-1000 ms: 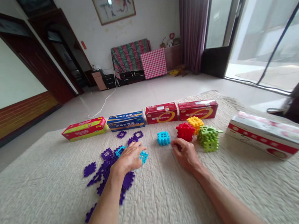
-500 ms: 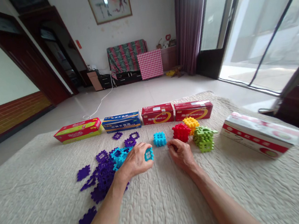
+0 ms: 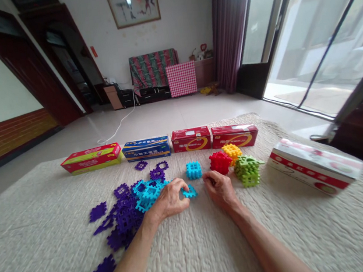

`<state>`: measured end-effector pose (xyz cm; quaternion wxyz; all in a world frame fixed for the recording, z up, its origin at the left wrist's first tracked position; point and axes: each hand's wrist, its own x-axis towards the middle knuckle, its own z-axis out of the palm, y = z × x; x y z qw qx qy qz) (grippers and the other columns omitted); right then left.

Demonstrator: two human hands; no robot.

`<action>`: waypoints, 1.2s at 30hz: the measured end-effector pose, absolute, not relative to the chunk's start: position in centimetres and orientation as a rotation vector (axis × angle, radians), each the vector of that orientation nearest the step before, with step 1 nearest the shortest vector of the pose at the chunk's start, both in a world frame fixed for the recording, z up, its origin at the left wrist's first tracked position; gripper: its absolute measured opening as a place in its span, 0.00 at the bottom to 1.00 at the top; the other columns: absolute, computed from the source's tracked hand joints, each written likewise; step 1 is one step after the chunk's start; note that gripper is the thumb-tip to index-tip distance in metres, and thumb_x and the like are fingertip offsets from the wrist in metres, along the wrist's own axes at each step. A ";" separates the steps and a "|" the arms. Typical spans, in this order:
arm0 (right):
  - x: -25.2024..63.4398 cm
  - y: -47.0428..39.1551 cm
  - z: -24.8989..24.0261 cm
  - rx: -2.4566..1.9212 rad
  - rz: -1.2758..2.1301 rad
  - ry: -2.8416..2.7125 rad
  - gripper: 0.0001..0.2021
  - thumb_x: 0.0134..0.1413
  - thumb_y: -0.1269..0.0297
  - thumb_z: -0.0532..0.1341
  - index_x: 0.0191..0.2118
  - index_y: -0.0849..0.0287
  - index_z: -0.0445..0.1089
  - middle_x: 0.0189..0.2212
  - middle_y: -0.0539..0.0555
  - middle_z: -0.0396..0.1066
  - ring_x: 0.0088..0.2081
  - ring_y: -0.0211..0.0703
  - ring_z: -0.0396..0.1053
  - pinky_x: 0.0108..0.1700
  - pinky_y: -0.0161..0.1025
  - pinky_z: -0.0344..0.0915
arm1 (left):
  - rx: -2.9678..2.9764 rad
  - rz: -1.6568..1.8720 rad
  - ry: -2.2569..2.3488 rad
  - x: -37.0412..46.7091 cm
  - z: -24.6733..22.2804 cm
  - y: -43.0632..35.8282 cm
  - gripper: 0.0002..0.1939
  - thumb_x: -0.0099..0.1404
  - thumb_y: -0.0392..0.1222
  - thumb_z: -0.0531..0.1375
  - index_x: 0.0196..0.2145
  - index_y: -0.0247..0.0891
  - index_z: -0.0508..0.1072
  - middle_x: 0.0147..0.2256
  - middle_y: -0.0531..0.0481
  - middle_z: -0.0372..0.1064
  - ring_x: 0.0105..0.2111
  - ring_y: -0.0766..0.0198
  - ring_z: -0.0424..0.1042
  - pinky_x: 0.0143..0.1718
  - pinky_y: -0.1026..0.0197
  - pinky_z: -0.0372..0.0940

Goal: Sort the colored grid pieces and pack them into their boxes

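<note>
My left hand (image 3: 173,197) hovers low over the cloth, thumb and fingers curved apart. Just past its fingertips lies a light-blue interlocking plastic tile (image 3: 190,191) with a notched edge, its left end partly hidden by the fingers. Behind it is a neat stack of light-blue tiles (image 3: 193,170). My right hand (image 3: 220,188) rests on the cloth as a loose fist, with nothing showing in it, close to the red tile stack (image 3: 220,162). Beside my left hand, loose light-blue tiles (image 3: 147,195) lie on a heap of purple tiles (image 3: 125,218).
Yellow tiles (image 3: 232,152) and green tiles (image 3: 248,171) are grouped at the right. A row of boxes, including a yellow-red box (image 3: 92,159), a blue box (image 3: 146,149) and two red boxes (image 3: 191,140), lines the back. A white-red box (image 3: 314,166) sits far right on the quilted cloth (image 3: 196,253).
The light-blue tile, earlier upright in my left hand's grip, now lies lower and flatter, slightly right of the fingers. My left fingers have loosened. The right fist has hardly moved.
</note>
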<state>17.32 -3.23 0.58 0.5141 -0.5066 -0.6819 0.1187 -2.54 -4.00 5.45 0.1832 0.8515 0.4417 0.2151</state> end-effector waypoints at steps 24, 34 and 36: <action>17.3 -3.4 0.7 -1.213 0.284 -1.685 0.09 0.46 0.76 0.52 0.26 0.59 0.68 0.24 0.50 0.68 0.26 0.36 0.65 0.30 0.31 0.58 | 2.611 0.701 1.281 0.8 8.6 2.6 0.14 0.52 0.33 0.57 0.38 0.38 0.71 0.39 0.48 0.72 0.42 0.58 0.70 0.47 0.58 0.63; 17.3 -3.2 0.5 -1.221 0.274 -1.728 0.10 0.46 0.75 0.51 0.26 0.59 0.68 0.25 0.50 0.69 0.27 0.36 0.66 0.30 0.30 0.58 | 2.502 0.795 1.595 -4.0 8.5 1.1 0.15 0.55 0.31 0.54 0.39 0.39 0.73 0.41 0.48 0.73 0.44 0.60 0.71 0.49 0.61 0.63; 17.2 -3.4 0.4 -1.234 0.257 -1.780 0.10 0.46 0.76 0.51 0.26 0.59 0.68 0.25 0.51 0.69 0.27 0.37 0.66 0.31 0.31 0.58 | 2.383 0.695 1.858 -6.4 8.3 0.3 0.14 0.57 0.33 0.54 0.40 0.39 0.74 0.42 0.47 0.73 0.44 0.58 0.71 0.49 0.59 0.63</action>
